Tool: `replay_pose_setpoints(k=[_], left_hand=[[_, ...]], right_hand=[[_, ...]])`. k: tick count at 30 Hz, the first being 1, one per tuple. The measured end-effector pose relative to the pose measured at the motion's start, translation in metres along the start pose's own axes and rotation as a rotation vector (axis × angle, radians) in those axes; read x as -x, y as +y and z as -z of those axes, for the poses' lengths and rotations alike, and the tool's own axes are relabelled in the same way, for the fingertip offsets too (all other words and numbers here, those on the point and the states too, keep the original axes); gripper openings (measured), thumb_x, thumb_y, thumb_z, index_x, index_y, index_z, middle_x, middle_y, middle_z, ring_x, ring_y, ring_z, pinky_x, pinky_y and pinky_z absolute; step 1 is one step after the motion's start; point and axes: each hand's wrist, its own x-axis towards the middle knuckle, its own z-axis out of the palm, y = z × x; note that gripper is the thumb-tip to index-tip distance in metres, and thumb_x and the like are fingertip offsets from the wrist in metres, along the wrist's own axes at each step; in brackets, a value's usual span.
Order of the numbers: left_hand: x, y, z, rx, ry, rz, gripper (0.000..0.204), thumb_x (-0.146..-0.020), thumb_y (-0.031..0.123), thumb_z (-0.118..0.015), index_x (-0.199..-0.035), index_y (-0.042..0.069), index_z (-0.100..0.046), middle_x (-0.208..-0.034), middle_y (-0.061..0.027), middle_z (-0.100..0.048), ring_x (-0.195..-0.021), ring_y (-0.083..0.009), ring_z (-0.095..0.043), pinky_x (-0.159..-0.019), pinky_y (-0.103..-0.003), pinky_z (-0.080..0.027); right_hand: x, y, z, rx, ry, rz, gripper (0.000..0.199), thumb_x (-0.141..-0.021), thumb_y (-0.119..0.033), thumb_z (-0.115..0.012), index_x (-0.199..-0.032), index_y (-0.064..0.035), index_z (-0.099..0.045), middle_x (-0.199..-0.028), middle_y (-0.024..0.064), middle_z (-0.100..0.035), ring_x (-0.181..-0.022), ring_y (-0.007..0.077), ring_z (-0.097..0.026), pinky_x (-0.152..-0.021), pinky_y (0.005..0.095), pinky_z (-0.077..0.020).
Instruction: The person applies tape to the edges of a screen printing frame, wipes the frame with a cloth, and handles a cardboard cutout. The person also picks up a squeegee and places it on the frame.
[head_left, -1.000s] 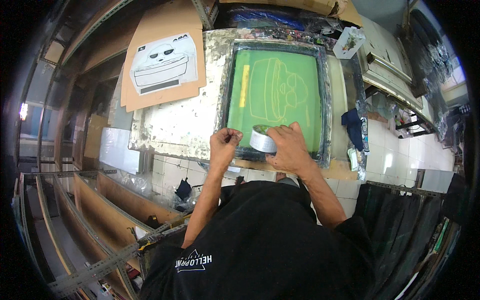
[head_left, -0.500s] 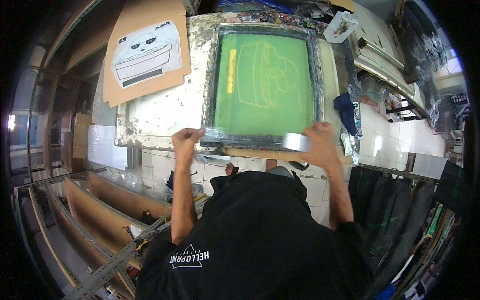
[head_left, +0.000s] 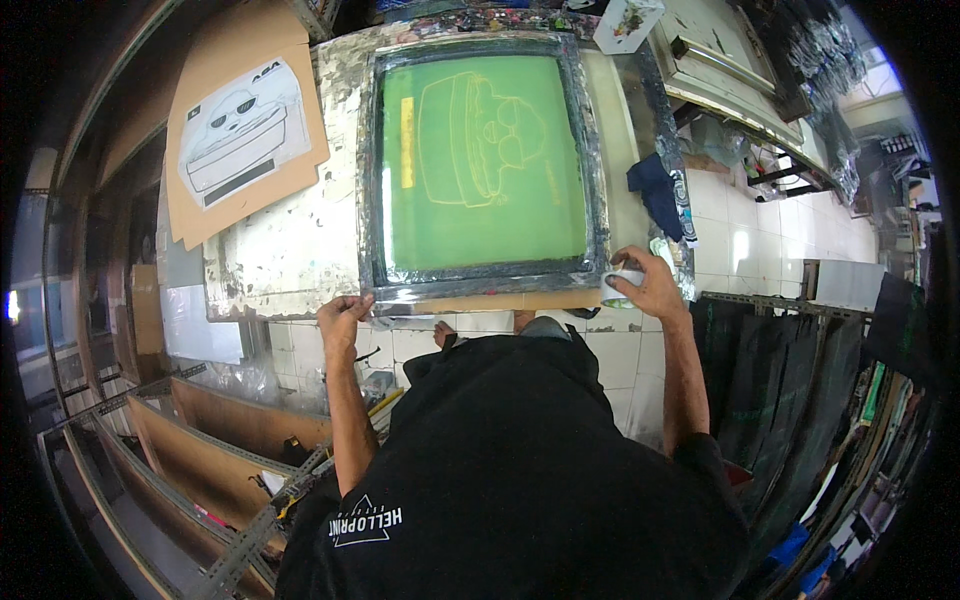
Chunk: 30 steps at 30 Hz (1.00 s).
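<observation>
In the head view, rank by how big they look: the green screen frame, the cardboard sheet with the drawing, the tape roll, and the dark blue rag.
1. green screen frame
2. cardboard sheet
3. dark blue rag
4. tape roll, partly hidden by the right hand

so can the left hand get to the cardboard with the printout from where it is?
Probably yes. The left hand is at the screen frame's near-left corner; the cardboard lies up and to its left on the table, with nothing standing between. The right hand holds the tape roll.
</observation>
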Motion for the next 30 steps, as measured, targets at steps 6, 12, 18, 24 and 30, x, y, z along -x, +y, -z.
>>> replay_pose_setpoints(k=[6,12,18,24,30], left_hand=[[0.017,0.017,0.018,-0.002,0.055,-0.036,0.017,-0.078,0.008,-0.079,-0.081,-0.005,-0.069,-0.068,-0.0047,-0.063,-0.061,-0.0108,-0.053,-0.059,-0.025,-0.040],[0.029,0.050,0.081,0.046,0.136,-0.247,0.012,-0.085,0.011,-0.072,-0.086,-0.001,-0.068,-0.074,-0.0001,-0.061,-0.070,-0.0090,-0.053,-0.066,-0.024,-0.040],[0.081,0.117,0.207,0.161,0.319,-0.825,0.016,-0.091,0.017,-0.067,-0.093,0.001,-0.068,-0.092,-0.0060,-0.066,-0.085,-0.0174,-0.059,-0.078,-0.030,-0.046],[0.157,0.114,0.305,-0.091,0.835,-1.032,0.016,-0.096,0.016,-0.062,-0.099,0.001,-0.068,-0.099,-0.0053,-0.065,-0.089,-0.0182,-0.058,-0.082,-0.030,-0.045],[0.208,0.108,0.299,-0.154,1.086,-1.018,0.018,-0.095,0.016,-0.060,-0.099,0.001,-0.067,-0.100,-0.0069,-0.064,-0.093,-0.0205,-0.056,-0.086,-0.032,-0.043]], right_hand=[[-0.011,-0.034,0.010,0.075,-0.014,0.017,0.025,-0.078,-0.015,-0.076,-0.096,0.0007,-0.069,-0.089,0.0154,-0.072,-0.084,0.0264,-0.070,-0.080,0.0341,-0.0528],[-0.005,-0.100,0.037,-0.169,0.082,0.206,0.019,-0.074,-0.015,-0.078,-0.086,-0.0008,-0.072,-0.082,0.0141,-0.072,-0.075,0.0289,-0.071,-0.071,0.0356,-0.0545],[0.034,-0.211,0.096,0.088,0.351,0.901,0.017,-0.067,-0.018,-0.084,-0.081,-0.0156,-0.075,-0.078,0.0018,-0.069,-0.058,0.0127,-0.060,-0.055,0.0290,-0.0435],[0.081,-0.260,0.100,-0.126,0.517,1.193,0.005,-0.067,-0.016,-0.074,-0.069,-0.0174,-0.070,-0.069,-0.0027,-0.066,-0.056,0.0107,-0.059,-0.054,0.0286,-0.0432],[0.037,-0.284,0.120,-0.332,0.448,1.563,0.018,-0.078,-0.014,-0.057,-0.062,-0.0153,-0.061,-0.055,-0.0022,-0.060,-0.039,0.0088,-0.054,-0.037,0.0240,-0.0284]])
